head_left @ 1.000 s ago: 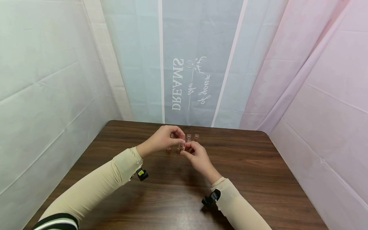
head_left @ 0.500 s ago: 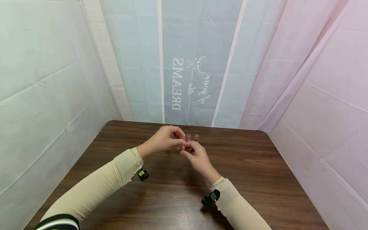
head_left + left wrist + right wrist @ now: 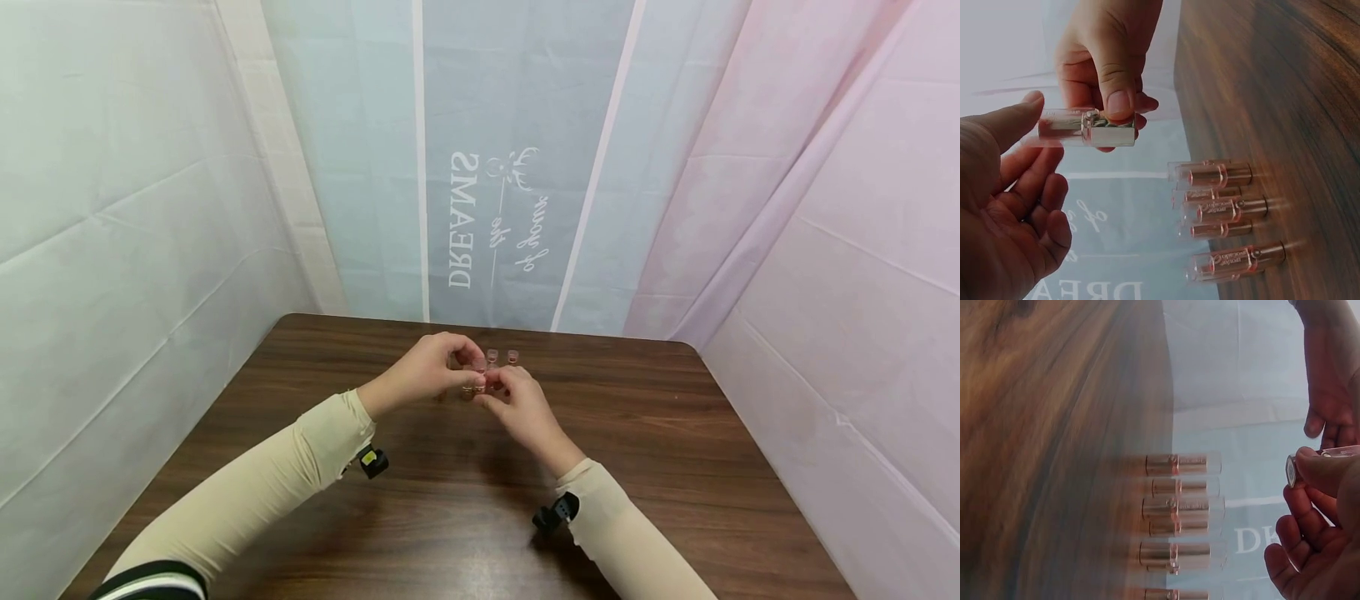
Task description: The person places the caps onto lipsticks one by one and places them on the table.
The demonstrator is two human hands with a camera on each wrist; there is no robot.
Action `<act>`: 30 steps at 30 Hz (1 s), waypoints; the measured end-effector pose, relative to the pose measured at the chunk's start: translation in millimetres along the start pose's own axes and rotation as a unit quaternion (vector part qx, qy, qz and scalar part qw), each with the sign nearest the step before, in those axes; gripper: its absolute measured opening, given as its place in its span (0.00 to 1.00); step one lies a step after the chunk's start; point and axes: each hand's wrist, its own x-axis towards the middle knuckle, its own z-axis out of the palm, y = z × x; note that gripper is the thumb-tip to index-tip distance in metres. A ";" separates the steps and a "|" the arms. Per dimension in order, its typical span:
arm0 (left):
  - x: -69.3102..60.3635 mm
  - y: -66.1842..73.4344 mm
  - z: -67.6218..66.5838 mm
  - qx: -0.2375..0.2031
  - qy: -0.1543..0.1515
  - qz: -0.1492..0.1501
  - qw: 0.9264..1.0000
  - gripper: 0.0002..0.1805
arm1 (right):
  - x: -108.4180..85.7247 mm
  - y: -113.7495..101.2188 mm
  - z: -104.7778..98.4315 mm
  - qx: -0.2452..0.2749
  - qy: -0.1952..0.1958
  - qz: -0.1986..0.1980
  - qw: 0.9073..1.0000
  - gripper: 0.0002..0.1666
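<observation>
Both hands hold one lipstick (image 3: 1069,130) above the table; it has a shiny gold base and a clear cap. My left hand (image 3: 423,372) pinches the clear cap end between thumb and fingers. At the gold base, the thumb and fingers of my right hand (image 3: 521,412) grip from the other side. In the left wrist view the cap sits over the tube, and its edge meets the base. Several similar lipsticks (image 3: 1219,211) with clear caps stand upright on the table behind the hands; in the head view the hands partly hide them.
The dark wooden table (image 3: 450,500) has its far edge just beyond the standing lipsticks. A printed blue-grey cloth (image 3: 525,108) hangs behind it, with pale cloth (image 3: 135,208) along the sides. Each wrist carries a small black camera (image 3: 555,510).
The left hand has lowered slightly with the cap end, and the right hand has shifted a little to the right. Both keep hold of the lipstick.
</observation>
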 end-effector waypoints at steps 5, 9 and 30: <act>-2.7 -5.5 -2.7 0.008 0.005 -0.016 1.000 0.16 | 9.4 10.7 -10.0 -0.022 -0.004 0.030 0.999 0.10; -7.8 -14.1 -3.2 0.009 0.010 -0.026 1.000 0.15 | 17.0 23.4 -18.5 -0.033 -0.004 0.049 0.998 0.10; -37.6 -30.2 -7.9 -0.004 0.026 -0.063 0.998 0.14 | 31.7 92.5 -5.1 -0.093 -0.048 0.140 0.985 0.10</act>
